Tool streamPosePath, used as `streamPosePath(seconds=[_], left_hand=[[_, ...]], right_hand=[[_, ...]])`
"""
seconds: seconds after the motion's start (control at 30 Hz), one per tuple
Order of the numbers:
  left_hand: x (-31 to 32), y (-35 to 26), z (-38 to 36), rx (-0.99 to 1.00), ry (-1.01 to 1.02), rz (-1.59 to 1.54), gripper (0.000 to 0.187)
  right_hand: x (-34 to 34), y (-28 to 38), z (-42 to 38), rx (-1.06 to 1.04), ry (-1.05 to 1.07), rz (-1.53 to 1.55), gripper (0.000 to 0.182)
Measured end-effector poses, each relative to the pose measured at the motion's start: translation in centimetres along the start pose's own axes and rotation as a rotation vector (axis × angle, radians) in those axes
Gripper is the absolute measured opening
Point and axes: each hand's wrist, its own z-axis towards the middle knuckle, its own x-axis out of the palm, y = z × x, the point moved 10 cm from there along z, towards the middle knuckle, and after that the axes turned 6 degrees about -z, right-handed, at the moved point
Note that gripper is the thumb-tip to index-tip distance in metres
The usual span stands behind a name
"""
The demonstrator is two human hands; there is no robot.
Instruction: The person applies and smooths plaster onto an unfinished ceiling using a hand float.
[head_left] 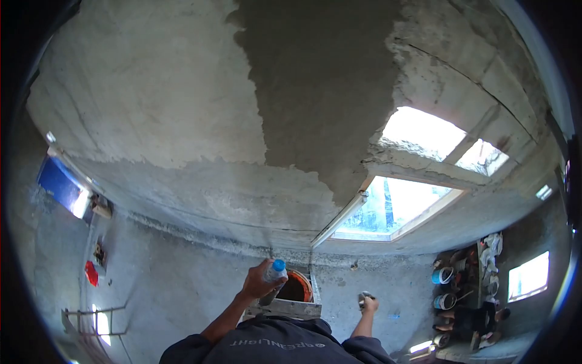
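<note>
My left hand (255,281) is wrapped round a clear plastic bottle (276,273) with a blue cap. The bottle is upright beside a bucket (310,290) with an orange rim and a dark inside. My right hand (368,304) is lower and to the right, its fingers closed on a small grey-white object (364,296), too small to name. A wooden platform (291,309) lies just in front of my body. Ahead rises a wall (163,73) with a dark, wet-looking band of plaster (321,79).
A window opening (412,203) is cut in the wall at right, with a broken opening (424,133) above it. Several buckets (445,301) and another person (476,318) are at far right. A metal frame (91,321) stands at lower left, near a red item (91,273).
</note>
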Motion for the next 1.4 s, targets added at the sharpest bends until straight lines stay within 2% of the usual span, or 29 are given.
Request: streamPosePath(seconds=[0.03, 0.1, 0.17, 0.23, 0.3, 0.37, 0.43, 0.5, 0.53, 0.57, 0.6, 0.63, 0.67, 0.7, 0.73, 0.77, 0.8, 0.83, 0.87, 0.93, 0.97, 1.03, 1.07, 1.13, 1.2, 1.27, 1.33, 1.4], left_hand=[[0.0, 0.3, -0.6, -0.023, -0.013, -0.008, 0.057], [-1.5, -0.2, -0.5, -0.024, -0.054, -0.032, 0.055], [-2.1, 0.2, -1.0, -0.054, -0.086, -0.010, 0.053], [-3.0, 0.0, -1.2, -0.046, -0.121, -0.044, 0.052], [-3.7, 0.4, -1.7, -0.050, -0.158, -0.046, 0.052], [-4.0, 0.7, -2.6, -0.055, -0.189, -0.050, 0.051], [-4.4, 0.8, -2.9, -0.048, -0.221, -0.084, 0.051], [-4.7, 1.2, -3.2, -0.045, -0.237, -0.073, 0.051], [-4.8, 1.5, -3.2, -0.049, -0.251, -0.058, 0.052], [-4.7, 1.4, -3.0, -0.021, -0.223, -0.061, 0.052], [-4.8, 2.1, -3.2, -0.077, -0.218, -0.084, 0.051], [-4.8, 2.8, -3.4, -0.135, -0.211, -0.104, 0.051], [-4.6, 2.6, -3.4, -0.116, -0.182, -0.103, 0.051], [-5.0, 2.9, -3.5, -0.135, -0.207, -0.090, 0.051], [-5.4, 3.3, -3.5, -0.156, -0.235, -0.077, 0.051], [-5.2, 3.3, -3.5, -0.143, -0.214, -0.077, 0.051], [-5.5, 3.7, -3.5, -0.149, -0.230, -0.077, 0.051], [-5.9, 3.9, -3.6, -0.158, -0.249, -0.077, 0.050], [-6.1, 3.8, -3.4, -0.139, -0.262, -0.067, 0.052], [-6.3, 3.8, -3.2, -0.131, -0.259, -0.066, 0.052], [-6.4, 4.0, -3.3, -0.131, -0.267, -0.065, 0.052], [-6.5, 5.1, -3.5, -0.149, -0.265, -0.056, 0.053], [-6.5, 5.6, -3.4, -0.169, -0.272, -0.053, 0.053], [-6.7, 5.4, -3.4, -0.177, -0.279, -0.045, 0.053], [-6.7, 5.6, -3.0, -0.187, -0.288, -0.045, 0.053], [-6.9, 5.7, -3.1, -0.180, -0.308, -0.029, 0.053], [-6.9, 5.9, -2.8, -0.174, -0.301, -0.033, 0.053], [-6.9, 6.0, -2.8, -0.179, -0.293, -0.035, 0.053]], right_hand=[[0.8, 3.9, 1.0, -0.257, -0.104, -0.564, 0.032], [7.1, 5.7, 1.3, 0.030, 0.396, 0.738, 0.016], [6.9, 13.7, -3.3, -0.235, 0.404, 0.455, 0.012], [9.5, 16.7, -3.5, -0.139, 0.513, 0.754, 0.010], [12.0, 20.0, -5.0, -0.116, 0.684, 0.943, 0.016], [12.4, 23.5, -10.2, -0.067, 0.725, 1.003, 0.020], [13.2, 28.4, -14.5, -0.126, 1.008, 1.304, 0.023], [13.8, 32.1, -16.6, -0.113, 1.055, 1.369, 0.021], [13.7, 34.3, -18.1, -0.174, 1.043, 1.279, 0.022], [14.0, 36.7, -17.5, -0.270, 1.005, 1.222, 0.025], [13.0, 40.0, -19.8, -0.355, 0.914, 1.113, 0.028], [12.3, 43.4, -20.2, -0.525, 0.803, 1.012, 0.032], [10.8, 47.5, -23.5, -0.670, 0.786, 0.920, 0.035], [9.6, 51.1, -23.9, -0.848, 0.588, 0.761, 0.028], [5.9, 55.2, -28.0, -1.128, 0.156, 0.416, 0.021], [3.6, 59.2, -31.0, -1.391, -0.074, 0.420, 0.020], [1.8, 62.3, -34.1, -1.440, -0.154, 0.396, 0.020], [-0.7, 64.2, -37.9, -1.580, -0.383, 0.527, 0.026], [-1.4, 66.8, -39.4, -1.644, -0.473, 0.487, 0.046], [-2.5, 70.6, -44.4, -1.904, -0.690, 0.449, 0.061], [-1.7, 72.1, -44.1, -1.895, -0.696, 0.447, 0.061], [1.9, 74.6, -44.1, -1.911, -0.817, 0.167, 0.067], [3.1, 74.2, -43.5, -1.907, -0.822, 0.171, 0.067], [5.9, 71.8, -42.3, -1.981, -0.690, 0.223, 0.069], [9.5, 69.0, -40.0, -2.020, -0.542, 0.114, 0.070], [9.4, 67.0, -38.9, -1.978, -0.503, 0.148, 0.069], [8.2, 67.9, -38.9, -1.941, -0.468, 0.190, 0.069], [2.5, 70.1, -41.3, -1.897, -0.583, 0.456, 0.068]])
